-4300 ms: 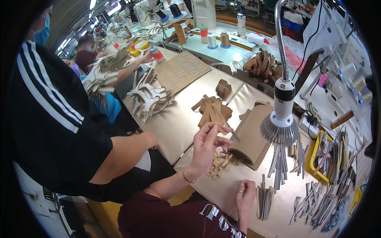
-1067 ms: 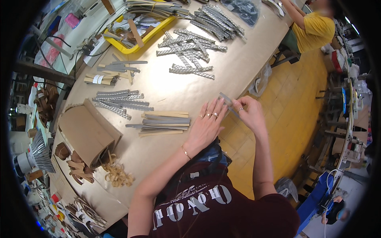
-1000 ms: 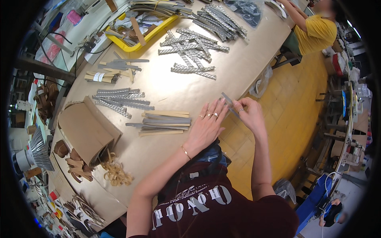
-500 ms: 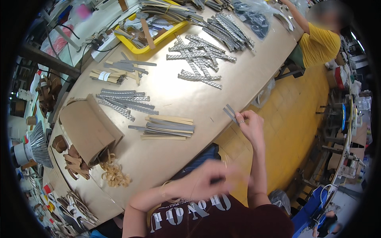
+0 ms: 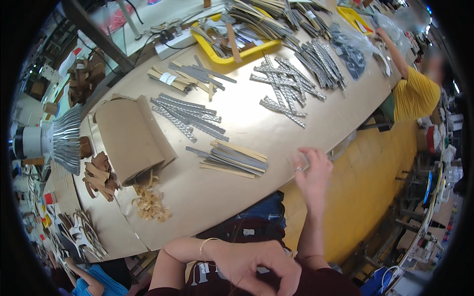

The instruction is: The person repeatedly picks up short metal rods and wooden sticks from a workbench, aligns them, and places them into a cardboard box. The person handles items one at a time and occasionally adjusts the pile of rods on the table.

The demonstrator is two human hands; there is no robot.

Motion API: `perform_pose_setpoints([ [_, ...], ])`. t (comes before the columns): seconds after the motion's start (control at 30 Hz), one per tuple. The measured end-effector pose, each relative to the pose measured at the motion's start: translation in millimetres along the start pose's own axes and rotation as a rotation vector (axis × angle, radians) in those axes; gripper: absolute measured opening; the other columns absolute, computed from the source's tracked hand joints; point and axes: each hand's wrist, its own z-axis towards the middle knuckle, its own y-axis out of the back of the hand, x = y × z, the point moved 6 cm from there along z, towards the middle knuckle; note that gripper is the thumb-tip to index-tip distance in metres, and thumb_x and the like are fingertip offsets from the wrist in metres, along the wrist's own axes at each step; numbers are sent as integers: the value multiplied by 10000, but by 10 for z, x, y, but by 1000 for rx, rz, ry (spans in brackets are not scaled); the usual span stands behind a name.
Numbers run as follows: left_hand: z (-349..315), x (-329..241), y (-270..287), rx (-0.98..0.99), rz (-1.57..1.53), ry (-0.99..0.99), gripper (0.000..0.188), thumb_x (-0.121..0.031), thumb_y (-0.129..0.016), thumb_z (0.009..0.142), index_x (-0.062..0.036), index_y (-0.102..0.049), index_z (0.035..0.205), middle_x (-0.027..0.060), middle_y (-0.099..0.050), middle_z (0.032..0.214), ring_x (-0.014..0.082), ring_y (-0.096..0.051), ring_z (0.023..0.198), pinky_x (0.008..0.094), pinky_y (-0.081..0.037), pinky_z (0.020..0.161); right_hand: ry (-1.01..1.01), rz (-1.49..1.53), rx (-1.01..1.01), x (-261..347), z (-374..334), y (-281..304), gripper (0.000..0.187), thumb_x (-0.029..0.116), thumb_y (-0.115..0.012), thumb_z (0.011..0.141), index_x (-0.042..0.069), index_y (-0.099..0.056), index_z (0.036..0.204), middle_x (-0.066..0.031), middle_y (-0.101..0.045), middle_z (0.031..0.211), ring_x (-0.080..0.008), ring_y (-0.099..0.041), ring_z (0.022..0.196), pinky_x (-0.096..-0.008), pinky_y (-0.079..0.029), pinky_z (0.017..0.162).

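My left hand (image 5: 261, 266) is low in front of my maroon shirt, its fingers curled downward. The fingertips run into the lower edge, so what they hold, if anything, is hidden. My right hand (image 5: 314, 170) is raised over the table's near edge, slightly blurred, with thumb and fingers apart and nothing plain between them. Left of it on the table lies a small pile of grey and beige strips (image 5: 237, 160). Farther back are grey and braided strips (image 5: 187, 116) and a loose heap of silvery braided strips (image 5: 284, 86).
A rolled brown sheet (image 5: 131, 138) stands at the left, with curled beige shavings (image 5: 150, 202) and brown scraps (image 5: 100, 177) beside it. At the back is a yellow tray (image 5: 232, 59) of strips. A person in a yellow shirt (image 5: 417, 96) works at the far right.
The grey strips that stuck out of my right hand no longer show, and its fingers have spread. My left hand has moved down. The whole view has shifted, with the table things farther right.
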Motion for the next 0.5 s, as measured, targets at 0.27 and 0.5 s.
perform_pose_setpoints([
  [0.27,-207,-238,149,-318,-122,-98,282,-215,-798,864,13,-631,869,63,-638,875,154,-601,809,288,-477,716,248,144,198,719,12,-335,198,238,-698,894,98,-683,1033,-70,-644,1005,-262,-581,1033,-402,-348,955],
  [0.5,-175,-455,196,-566,130,-154,120,-71,-750,874,-23,-657,815,102,-668,764,234,-642,719,339,-496,678,357,145,236,949,-14,-541,199,240,-704,886,97,-688,1024,-61,-641,982,-257,-579,985,-407,-360,924],
])
